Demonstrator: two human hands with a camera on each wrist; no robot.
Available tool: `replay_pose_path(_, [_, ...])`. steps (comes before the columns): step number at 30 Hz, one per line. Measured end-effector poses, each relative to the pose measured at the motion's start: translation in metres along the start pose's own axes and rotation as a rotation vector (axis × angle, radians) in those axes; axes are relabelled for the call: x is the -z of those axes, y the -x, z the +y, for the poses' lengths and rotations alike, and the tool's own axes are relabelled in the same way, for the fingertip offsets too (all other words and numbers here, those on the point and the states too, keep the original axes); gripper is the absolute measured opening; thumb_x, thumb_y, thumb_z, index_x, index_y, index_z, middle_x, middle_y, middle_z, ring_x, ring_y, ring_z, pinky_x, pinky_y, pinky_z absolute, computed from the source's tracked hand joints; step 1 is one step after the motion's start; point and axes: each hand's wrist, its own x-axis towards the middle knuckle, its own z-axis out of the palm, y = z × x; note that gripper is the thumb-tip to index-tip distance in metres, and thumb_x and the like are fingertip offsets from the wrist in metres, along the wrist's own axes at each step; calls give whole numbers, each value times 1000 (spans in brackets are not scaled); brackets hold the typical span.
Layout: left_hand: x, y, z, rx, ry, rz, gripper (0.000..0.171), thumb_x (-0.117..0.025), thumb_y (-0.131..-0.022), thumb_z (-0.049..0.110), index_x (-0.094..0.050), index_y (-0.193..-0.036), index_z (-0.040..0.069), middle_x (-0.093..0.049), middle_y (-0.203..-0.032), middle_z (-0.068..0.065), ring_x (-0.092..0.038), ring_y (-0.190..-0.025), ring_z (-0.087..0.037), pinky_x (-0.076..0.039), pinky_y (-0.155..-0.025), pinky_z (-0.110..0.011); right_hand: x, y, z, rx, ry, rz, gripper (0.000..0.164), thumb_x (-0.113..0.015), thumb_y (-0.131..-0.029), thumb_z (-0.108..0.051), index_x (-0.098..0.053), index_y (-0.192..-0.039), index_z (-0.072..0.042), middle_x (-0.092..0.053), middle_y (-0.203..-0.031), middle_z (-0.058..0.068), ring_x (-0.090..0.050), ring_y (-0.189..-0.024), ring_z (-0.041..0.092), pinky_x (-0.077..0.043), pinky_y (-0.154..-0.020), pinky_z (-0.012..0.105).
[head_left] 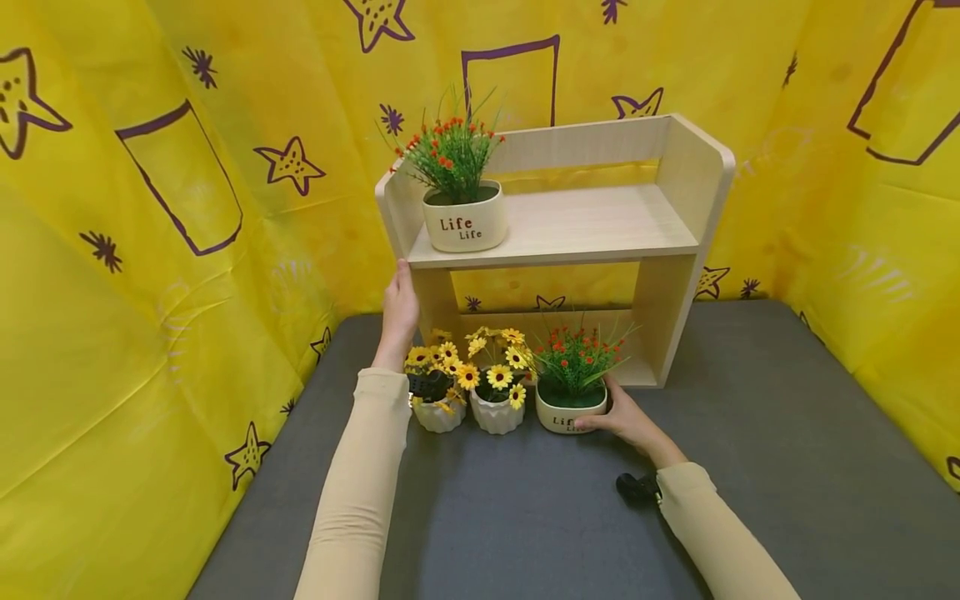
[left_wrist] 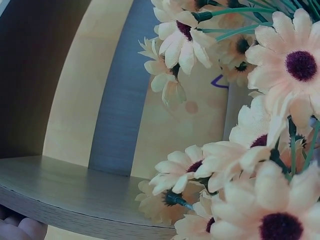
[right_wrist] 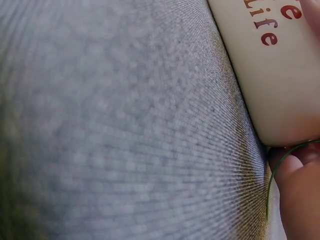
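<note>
Grips the red-flowered pot in front of the shelf with the right hand, probably for a steady hold, and touches the shelf's left side with the left hand (cannot tell whether curled), perhaps for bracing.

This looks like a small booth, a screened-off corner set up for filming rather than a furnished room. Creased yellow fabric rises along the left, far and right edges of the bench, walling it in. The cloth bears purple outlines: stars, spiky bursts and tumbler-like shapes. The bench has a plain dark-grey top with rounded far corners. Near its far edge stands a pale wood-look shelf unit with potted flowers, household goods that would suit a home. What kind of building lies beyond the fabric cannot be told.
</note>
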Motion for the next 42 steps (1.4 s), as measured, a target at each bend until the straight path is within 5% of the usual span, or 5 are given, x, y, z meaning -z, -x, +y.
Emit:
replay_pose_path(9, [0,-1,-2,-8,-3,-1,76,-23,-93,63,-25,-147,9,-24,-150,-9,-21,-135,-24,-18,-109,-36,7,3,-3,24,-7,26,99,-82,-71,-8,-18,-146,-7,-37,-136,21,-44,-115,29,-42,-89,27])
replay_pose_path(15, [0,0,1,-9,-5,2,75,-22,-93,62,-25,-147,10,-24,-150,-9,-21,-135,-24,-18,-109,-36,21,6,-21,99,-30,30,92,-78,-71,2,-20,-143,-3,-39,-132,24,-51,-105,23,-49,-79,25])
replay_pose_path(22, [0,0,0,-20,-12,6,74,-22,-94,61,-28,-146,9,-26,-149,-10,-24,-135,-25,-19,-109,-37,36,14,-60,92,35,74,87,-77,-75,-4,-19,-141,-1,-39,-128,23,-53,-99,18,-51,-74,25])
replay_pose_path(42, [0,-1,-2,-9,-8,10,75,-23,-93,62,-28,-146,10,-26,-149,-10,-23,-135,-25,-20,-109,-38,66,7,-183,247,119,96,83,-75,-76,1,-28,-144,-10,-47,-126,12,-57,-96,15,-51,-76,23])
